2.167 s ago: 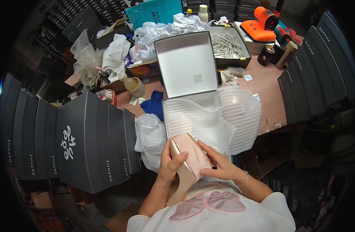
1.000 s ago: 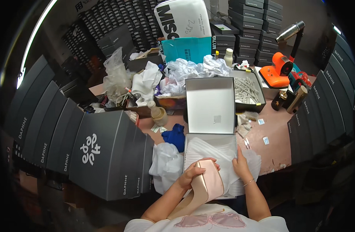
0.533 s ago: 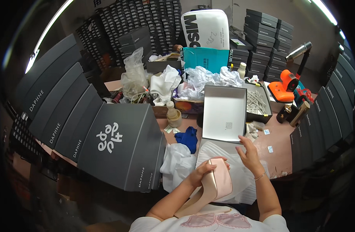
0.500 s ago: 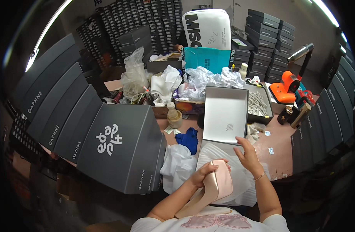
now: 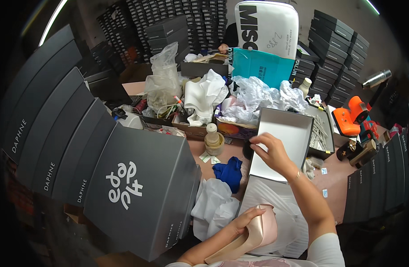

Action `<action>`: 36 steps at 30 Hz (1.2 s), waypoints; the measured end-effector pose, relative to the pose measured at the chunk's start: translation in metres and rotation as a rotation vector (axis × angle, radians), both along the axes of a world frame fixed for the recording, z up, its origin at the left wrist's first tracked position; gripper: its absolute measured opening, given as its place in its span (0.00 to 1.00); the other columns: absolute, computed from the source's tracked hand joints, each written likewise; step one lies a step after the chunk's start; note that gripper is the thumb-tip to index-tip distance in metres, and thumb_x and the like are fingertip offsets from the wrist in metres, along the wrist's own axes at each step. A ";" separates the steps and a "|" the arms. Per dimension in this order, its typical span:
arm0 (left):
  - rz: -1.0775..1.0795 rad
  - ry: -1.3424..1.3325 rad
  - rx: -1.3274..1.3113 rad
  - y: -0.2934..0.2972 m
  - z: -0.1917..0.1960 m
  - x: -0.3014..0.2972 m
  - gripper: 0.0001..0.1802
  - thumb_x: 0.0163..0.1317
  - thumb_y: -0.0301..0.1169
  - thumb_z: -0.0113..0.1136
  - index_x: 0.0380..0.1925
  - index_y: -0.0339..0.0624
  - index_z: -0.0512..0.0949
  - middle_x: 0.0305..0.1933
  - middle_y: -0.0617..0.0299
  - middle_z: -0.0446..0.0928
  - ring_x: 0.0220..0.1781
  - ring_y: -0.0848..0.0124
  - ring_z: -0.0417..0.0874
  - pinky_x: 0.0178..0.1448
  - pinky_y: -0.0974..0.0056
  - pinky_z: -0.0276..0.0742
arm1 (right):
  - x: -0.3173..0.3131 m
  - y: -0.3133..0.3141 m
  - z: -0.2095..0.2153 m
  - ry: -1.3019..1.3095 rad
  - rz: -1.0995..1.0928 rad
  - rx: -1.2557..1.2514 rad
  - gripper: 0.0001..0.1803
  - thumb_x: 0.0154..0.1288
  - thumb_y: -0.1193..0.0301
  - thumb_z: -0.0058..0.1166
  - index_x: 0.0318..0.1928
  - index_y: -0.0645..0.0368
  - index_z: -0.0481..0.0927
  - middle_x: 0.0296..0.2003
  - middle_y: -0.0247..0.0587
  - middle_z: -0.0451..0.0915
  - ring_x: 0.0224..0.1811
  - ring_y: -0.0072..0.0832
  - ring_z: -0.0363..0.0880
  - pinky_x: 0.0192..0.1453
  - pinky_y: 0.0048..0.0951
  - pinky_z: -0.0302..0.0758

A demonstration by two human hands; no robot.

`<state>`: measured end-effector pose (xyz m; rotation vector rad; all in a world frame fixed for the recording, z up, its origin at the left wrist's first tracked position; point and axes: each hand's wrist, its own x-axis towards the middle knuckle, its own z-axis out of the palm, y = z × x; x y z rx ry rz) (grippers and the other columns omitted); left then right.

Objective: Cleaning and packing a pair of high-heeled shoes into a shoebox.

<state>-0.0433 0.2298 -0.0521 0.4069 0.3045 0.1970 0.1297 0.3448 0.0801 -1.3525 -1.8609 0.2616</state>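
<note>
My left hand [image 5: 247, 219] is closed around a pale champagne-pink satin shoe [image 5: 258, 233], held low near my body above white tissue paper. My right hand [image 5: 273, 153] is raised over the open shoe box [image 5: 282, 131], its fingers loosely bent and pointing left; I see nothing held in it. Beside its fingertips is a dark round thing [image 5: 247, 149], partly hidden by the box. White pleated tissue paper [image 5: 284, 213] spreads in front of the box. To the left lie a blue cloth [image 5: 228, 173] and crumpled white paper [image 5: 213, 207].
Large dark grey shoe boxes [image 5: 146, 191] crowd the left, and more boxes [image 5: 378, 178] stand at the right. A squat-based bottle [image 5: 212, 138] stands mid-table. An orange device [image 5: 349, 118], a tray of white sticks [image 5: 319, 131] and plastic bags [image 5: 162, 84] sit farther back.
My right hand has moved up and left, from beside the box's near right corner to above its inside. My left hand still holds the shoe, now lower in view. The whole view has shifted.
</note>
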 end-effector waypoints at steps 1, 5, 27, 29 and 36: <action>0.018 -0.027 0.045 0.003 0.010 -0.005 0.31 0.64 0.42 0.57 0.63 0.37 0.65 0.56 0.49 0.75 0.58 0.61 0.78 0.62 0.58 0.76 | -0.011 0.031 0.001 -0.032 0.051 0.028 0.08 0.61 0.72 0.59 0.39 0.62 0.82 0.35 0.46 0.81 0.41 0.44 0.80 0.46 0.38 0.76; 0.046 -0.128 0.125 0.014 0.020 -0.016 0.32 0.65 0.43 0.58 0.63 0.38 0.65 0.56 0.51 0.75 0.59 0.64 0.77 0.62 0.61 0.74 | -0.033 0.161 -0.029 -0.322 0.265 0.143 0.09 0.57 0.72 0.56 0.39 0.60 0.83 0.39 0.44 0.81 0.44 0.43 0.80 0.49 0.40 0.75; 0.159 -0.162 0.070 0.007 0.009 -0.018 0.46 0.68 0.65 0.35 0.75 0.49 0.44 0.63 0.46 0.70 0.63 0.56 0.74 0.66 0.52 0.73 | 0.006 -0.002 -0.011 1.067 0.213 -0.393 0.06 0.73 0.71 0.48 0.43 0.62 0.74 0.39 0.38 0.80 0.44 0.25 0.80 0.53 0.30 0.77; 0.194 -0.121 0.105 -0.004 0.021 -0.013 0.45 0.68 0.65 0.35 0.76 0.51 0.42 0.65 0.45 0.68 0.63 0.53 0.74 0.64 0.51 0.74 | 0.025 -0.076 -0.033 1.102 0.203 -0.464 0.06 0.71 0.74 0.50 0.43 0.63 0.75 0.41 0.40 0.81 0.44 0.25 0.80 0.52 0.29 0.78; 0.105 -0.005 0.082 -0.040 0.037 0.000 0.32 0.75 0.53 0.37 0.68 0.41 0.60 0.61 0.50 0.73 0.59 0.62 0.78 0.64 0.58 0.74 | 0.012 -0.233 -0.038 0.398 -0.017 -0.368 0.08 0.63 0.78 0.57 0.43 0.64 0.81 0.43 0.41 0.83 0.45 0.27 0.81 0.49 0.28 0.78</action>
